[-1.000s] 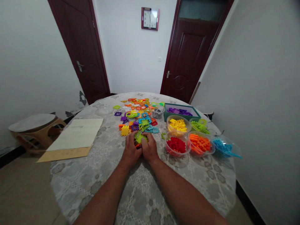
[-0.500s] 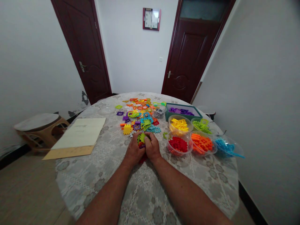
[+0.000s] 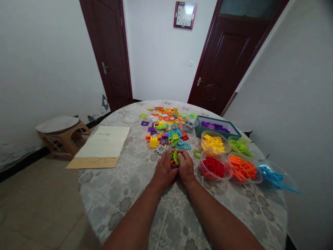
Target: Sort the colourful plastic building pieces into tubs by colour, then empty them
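Item 1: small multicol. assy (image 3: 174,158) of toothed plastic pcs, green, orange & purple showing; on/just above counter (image 3: 111,208), between L hand (image 3: 162,170) & R hand (image 3: 186,166). Largely covered by both; full shape & no. of pcs can't be told. Fingers of both hands curled round it, pressing from either side; R thumb nr green face; some fingertips out of sight. Red bit below hands, nearly all covered; can't tell if joined. Forearms cut off at lower edge.

Writing: wall clock (image 3: 185,15), numerals blurred, dial part lost in glare. Cream sheet (image 3: 102,142), faint marks nr far edge, too small to read; brown sheet (image 3: 92,163) showing under its near edge, marks illegible.

Also: loose pcs (image 3: 173,137), mixed cols., heaped & overlapping beyond hands, incl. yellow block (image 3: 153,142). Grey pc (image 3: 161,149) just beyond L hand. To R, clear tubs w/ red pcs (image 3: 213,166), yellow pcs (image 3: 213,142), orange pcs (image 3: 243,168), green pcs (image 3: 240,148) (part hidden by nearer tubs), blue pcs (image 3: 272,175); blue rod (image 3: 290,189) juts over rim. Teal box (image 3: 198,132) w/ purple pcs (image 3: 214,126) behind. Stool (image 3: 57,124), far L.
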Demonstrator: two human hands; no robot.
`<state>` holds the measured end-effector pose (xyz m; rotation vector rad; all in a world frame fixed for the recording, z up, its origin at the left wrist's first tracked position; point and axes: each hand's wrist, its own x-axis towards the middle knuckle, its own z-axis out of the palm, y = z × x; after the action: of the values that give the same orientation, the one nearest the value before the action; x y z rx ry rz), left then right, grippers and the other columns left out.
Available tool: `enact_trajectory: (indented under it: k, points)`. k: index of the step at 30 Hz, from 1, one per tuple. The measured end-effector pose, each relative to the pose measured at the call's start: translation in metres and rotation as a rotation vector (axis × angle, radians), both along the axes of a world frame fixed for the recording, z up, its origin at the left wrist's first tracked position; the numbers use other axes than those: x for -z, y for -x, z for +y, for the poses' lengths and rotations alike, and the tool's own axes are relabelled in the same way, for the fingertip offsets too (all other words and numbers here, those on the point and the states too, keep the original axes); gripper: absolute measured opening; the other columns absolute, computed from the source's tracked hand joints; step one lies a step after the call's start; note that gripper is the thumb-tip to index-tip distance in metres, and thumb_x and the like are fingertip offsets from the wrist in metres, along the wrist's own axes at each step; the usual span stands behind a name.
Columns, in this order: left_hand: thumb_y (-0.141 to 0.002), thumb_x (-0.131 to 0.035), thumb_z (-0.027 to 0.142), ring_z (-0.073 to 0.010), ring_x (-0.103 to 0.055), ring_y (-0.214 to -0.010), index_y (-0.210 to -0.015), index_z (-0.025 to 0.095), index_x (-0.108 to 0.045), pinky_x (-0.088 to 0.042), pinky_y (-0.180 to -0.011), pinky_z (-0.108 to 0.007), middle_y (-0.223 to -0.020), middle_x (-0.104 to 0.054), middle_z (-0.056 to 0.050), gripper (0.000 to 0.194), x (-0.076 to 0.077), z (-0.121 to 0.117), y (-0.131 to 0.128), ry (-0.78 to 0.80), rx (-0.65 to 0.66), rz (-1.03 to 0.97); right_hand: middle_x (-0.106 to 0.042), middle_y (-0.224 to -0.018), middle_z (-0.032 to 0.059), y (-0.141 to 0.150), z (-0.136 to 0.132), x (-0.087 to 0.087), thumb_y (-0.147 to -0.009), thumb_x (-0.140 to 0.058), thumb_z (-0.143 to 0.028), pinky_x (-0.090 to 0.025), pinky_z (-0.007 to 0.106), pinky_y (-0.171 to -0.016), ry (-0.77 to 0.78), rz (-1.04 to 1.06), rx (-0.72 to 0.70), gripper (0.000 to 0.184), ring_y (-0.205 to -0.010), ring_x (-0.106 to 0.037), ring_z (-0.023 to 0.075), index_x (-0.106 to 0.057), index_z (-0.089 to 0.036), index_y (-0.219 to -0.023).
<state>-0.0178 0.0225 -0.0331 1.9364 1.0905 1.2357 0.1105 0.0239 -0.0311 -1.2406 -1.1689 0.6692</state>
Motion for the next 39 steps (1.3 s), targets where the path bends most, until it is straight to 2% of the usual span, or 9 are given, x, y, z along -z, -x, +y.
enact_trajectory:
  k: [5,16,21,26,36,39]
  points:
    - [-0.077,-0.069,0.012,-0.0289,-0.061,-0.128,-0.141,0.025,-0.051,-0.047,-0.112,-0.048,-0.139,-0.063,-0.011,0.068,-0.004,-0.004,0.003,0.021,-0.013,0.018,-0.073,-0.093,0.0031,0.003,-0.004,-0.003,-0.096,-0.051,-0.041,-0.052,0.033,-0.082,0.042,0.027,-0.02,0.026,-0.088,-0.066,0.0231,-0.071,-0.024,-0.098]
    - [-0.083,-0.067,0.015,-0.0285,-0.059,-0.129,-0.145,0.028,-0.052,-0.046,-0.114,-0.049,-0.139,-0.062,-0.009,0.064,-0.004,-0.004,0.005,-0.031,-0.019,0.051,-0.074,-0.102,0.0033,0.006,-0.004,-0.004,-0.098,-0.051,-0.035,-0.051,0.034,-0.092,-0.01,-0.007,-0.078,0.024,-0.099,-0.068,0.0227,-0.071,-0.023,-0.106]
    - [-0.086,-0.052,0.01,-0.0264,-0.063,-0.118,-0.126,0.024,-0.065,-0.05,-0.109,-0.048,-0.122,-0.067,-0.008,0.045,-0.007,-0.001,0.005,-0.032,-0.085,0.055,-0.074,-0.096,0.0031,0.007,-0.004,-0.004,-0.1,-0.048,-0.038,-0.051,0.032,-0.089,-0.028,-0.032,-0.07,0.027,-0.095,-0.067,0.0218,-0.07,-0.023,-0.1]
    - [-0.083,-0.053,0.01,-0.0256,-0.064,-0.113,-0.123,0.024,-0.066,-0.051,-0.106,-0.045,-0.119,-0.07,-0.007,0.044,-0.007,0.004,0.004,-0.042,-0.095,0.054,-0.074,-0.095,0.003,0.007,-0.001,-0.003,-0.101,-0.046,-0.04,-0.05,0.032,-0.087,-0.03,-0.054,-0.049,0.029,-0.093,-0.067,0.0215,-0.07,-0.023,-0.098]
    - [-0.082,-0.066,0.017,-0.023,-0.068,-0.102,-0.123,0.024,-0.064,-0.053,-0.094,-0.038,-0.114,-0.074,-0.004,0.042,-0.013,0.002,0.003,0.081,-0.046,0.032,-0.074,-0.096,0.0034,0.009,0.0,-0.007,-0.098,-0.045,-0.04,-0.051,0.033,-0.089,-0.033,-0.051,-0.022,0.03,-0.094,-0.068,0.0225,-0.071,-0.024,-0.099]
    - [-0.08,-0.065,0.016,-0.0227,-0.067,-0.1,-0.121,0.024,-0.065,-0.053,-0.092,-0.037,-0.111,-0.074,-0.004,0.041,-0.012,0.003,0.003,0.089,-0.044,0.031,-0.075,-0.098,0.0039,0.009,0.0,-0.006,-0.098,-0.046,-0.039,-0.051,0.034,-0.091,-0.03,-0.04,-0.026,0.03,-0.095,-0.068,0.0227,-0.072,-0.024,-0.1]
